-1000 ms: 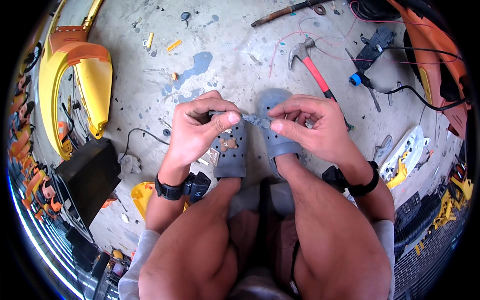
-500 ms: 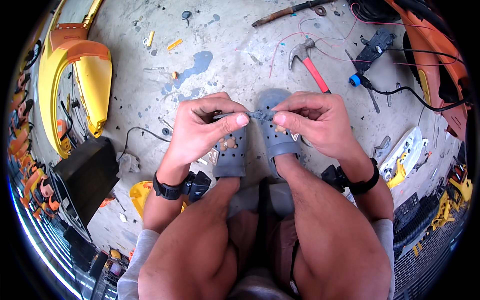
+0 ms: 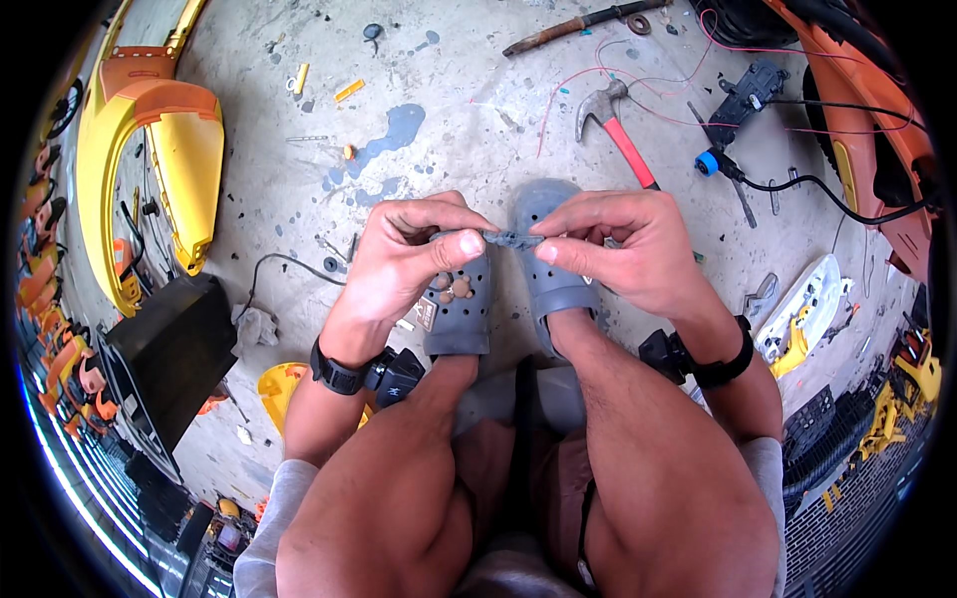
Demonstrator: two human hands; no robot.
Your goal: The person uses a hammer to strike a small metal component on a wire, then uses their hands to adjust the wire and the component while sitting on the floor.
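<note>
A thin, dark grey, cable-like piece (image 3: 512, 239) is stretched level between my two hands, above my grey clogs (image 3: 554, 269). My left hand (image 3: 401, 249) pinches its left end between thumb and index finger. At its other end, the thumb and fingertips of my right hand (image 3: 638, 244) are closed on it. The middle of the piece looks rough and slightly thicker; its exact kind is too small to tell. Parts of both ends are hidden inside my fingers. Beyond my right hand lies a claw hammer (image 3: 626, 148) with a red handle.
Yellow curved body panels (image 3: 184, 169) stand at the left, near a black panel (image 3: 174, 359). To the right are an orange panel (image 3: 847, 110), a black cable with a blue connector (image 3: 710, 161) and a white tray-like part (image 3: 805, 304). A rusty rod (image 3: 578, 27) lies at the far side.
My fingers have shifted slightly along the grey piece, and it now looks straighter. The right fingertips have moved a little down and left. Both hands keep their pinch.
</note>
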